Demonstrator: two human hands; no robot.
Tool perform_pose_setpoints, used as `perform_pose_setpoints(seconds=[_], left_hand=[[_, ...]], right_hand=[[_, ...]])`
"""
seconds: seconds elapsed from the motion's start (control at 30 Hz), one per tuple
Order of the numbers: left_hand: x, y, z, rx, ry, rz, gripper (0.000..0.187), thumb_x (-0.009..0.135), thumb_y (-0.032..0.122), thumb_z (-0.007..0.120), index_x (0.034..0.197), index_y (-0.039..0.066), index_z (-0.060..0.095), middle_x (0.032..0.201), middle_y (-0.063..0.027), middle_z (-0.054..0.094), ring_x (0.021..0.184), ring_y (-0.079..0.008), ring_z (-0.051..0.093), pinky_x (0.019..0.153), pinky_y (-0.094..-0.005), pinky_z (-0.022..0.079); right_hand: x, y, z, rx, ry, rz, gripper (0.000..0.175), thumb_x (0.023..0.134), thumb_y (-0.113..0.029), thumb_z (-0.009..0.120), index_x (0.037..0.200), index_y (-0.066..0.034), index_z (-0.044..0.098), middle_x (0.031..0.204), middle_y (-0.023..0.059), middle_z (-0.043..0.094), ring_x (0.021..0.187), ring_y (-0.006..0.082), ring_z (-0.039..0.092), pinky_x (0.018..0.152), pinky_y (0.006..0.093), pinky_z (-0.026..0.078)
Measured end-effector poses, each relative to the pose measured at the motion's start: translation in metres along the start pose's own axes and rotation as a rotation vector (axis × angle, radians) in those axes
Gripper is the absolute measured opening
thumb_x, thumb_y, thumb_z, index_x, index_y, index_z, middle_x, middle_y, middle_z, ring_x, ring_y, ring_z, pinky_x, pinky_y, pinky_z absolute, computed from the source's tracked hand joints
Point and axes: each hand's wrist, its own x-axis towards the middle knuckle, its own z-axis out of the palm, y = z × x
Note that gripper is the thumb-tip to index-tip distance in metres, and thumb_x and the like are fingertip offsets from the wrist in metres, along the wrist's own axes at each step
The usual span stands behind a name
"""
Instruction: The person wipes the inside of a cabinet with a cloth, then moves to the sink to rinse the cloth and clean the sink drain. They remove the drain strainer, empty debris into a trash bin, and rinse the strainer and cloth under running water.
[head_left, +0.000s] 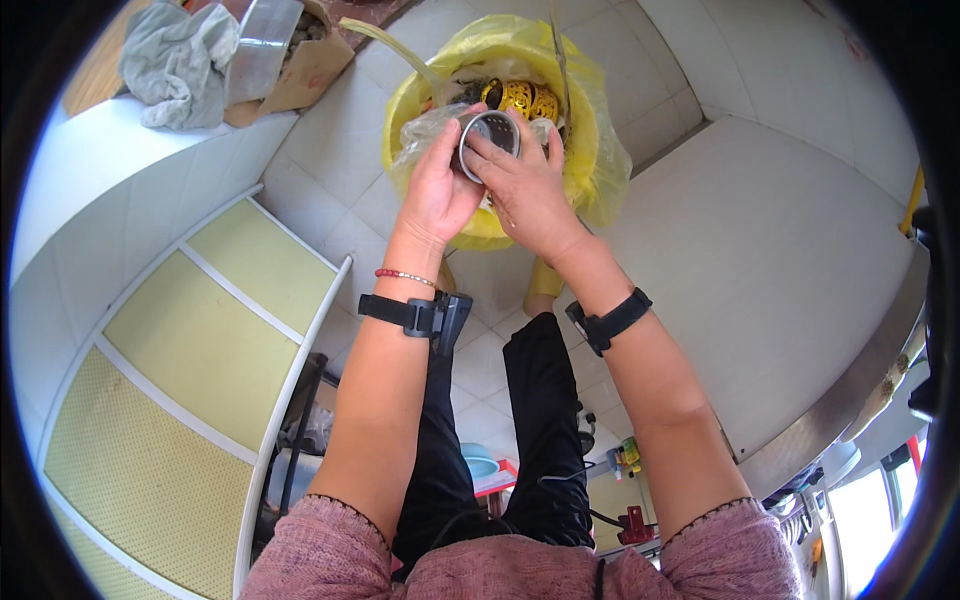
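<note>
Both hands hold a small round metal strainer cup (491, 142) with holes in its bottom, tilted so that its inside shows. My left hand (444, 184) grips it from the left, the palm partly turned up. The fingers of my right hand (525, 180) reach into the cup, and its other fingers lie along the far rim. Right below the hands stands a round bin lined with a yellow plastic bag (600, 142). In it lie gold patterned packaging (519, 97), clear plastic film (427, 135) and dark scraps. A long pale stalk (394, 49) leans over the bin's rim.
A grey cloth (180, 64), a clear plastic container (262, 45) and an open cardboard box (315, 71) sit on a ledge at upper left. Yellow-green panels in a white frame (202, 307) stand at left. A large pale flat surface (765, 247) fills the right.
</note>
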Motion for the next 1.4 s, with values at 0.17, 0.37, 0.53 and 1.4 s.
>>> perform_pose_setpoints(seconds=[0.17, 0.37, 0.53, 1.4], left_hand=[[0.0, 0.0, -0.006, -0.165, -0.1, -0.043, 0.045, 0.104, 0.037, 0.042, 0.13, 0.002, 0.054, 0.131, -0.0105, 0.057, 0.122, -0.025, 0.052, 0.11, -0.0408, 0.038], [0.002, -0.005, -0.011, -0.191, 0.012, -0.033, 0.042, 0.103, 0.04, 0.042, 0.126, 0.008, 0.056, 0.126, -0.0093, 0.061, 0.118, -0.023, 0.055, 0.106, -0.0427, 0.041], [0.006, 0.0, -0.012, -0.06, 0.083, -0.04, 0.035, 0.103, 0.032, 0.045, 0.119, 0.004, 0.058, 0.119, -0.0098, 0.063, 0.112, -0.0225, 0.058, 0.102, -0.0395, 0.045], [-0.001, 0.0, -0.021, 0.043, 0.074, -0.042, 0.042, 0.104, 0.035, 0.045, 0.118, -0.002, 0.06, 0.113, -0.0125, 0.065, 0.105, -0.0228, 0.06, 0.098, -0.0376, 0.047]], right_hand=[[0.0, 0.008, -0.014, 0.058, 0.033, -0.123, 0.056, 0.077, -0.004, 0.066, 0.129, -0.023, 0.059, 0.14, -0.0042, 0.052, 0.137, 0.0382, 0.034, 0.108, 0.0692, 0.015], [0.013, -0.003, -0.01, 0.067, 0.135, 0.004, 0.047, 0.074, -0.006, 0.068, 0.119, -0.0188, 0.065, 0.124, -0.0022, 0.057, 0.13, 0.0357, 0.04, 0.107, 0.0677, 0.019], [0.004, -0.002, -0.008, 0.015, 0.044, -0.007, 0.045, 0.074, -0.002, 0.065, 0.115, -0.0208, 0.068, 0.118, -0.0017, 0.058, 0.127, 0.0345, 0.042, 0.107, 0.067, 0.022], [-0.006, 0.0, -0.004, -0.04, 0.032, -0.099, 0.039, 0.076, -0.005, 0.065, 0.112, -0.0197, 0.069, 0.123, -0.0066, 0.061, 0.125, 0.0267, 0.048, 0.11, 0.0654, 0.022]])
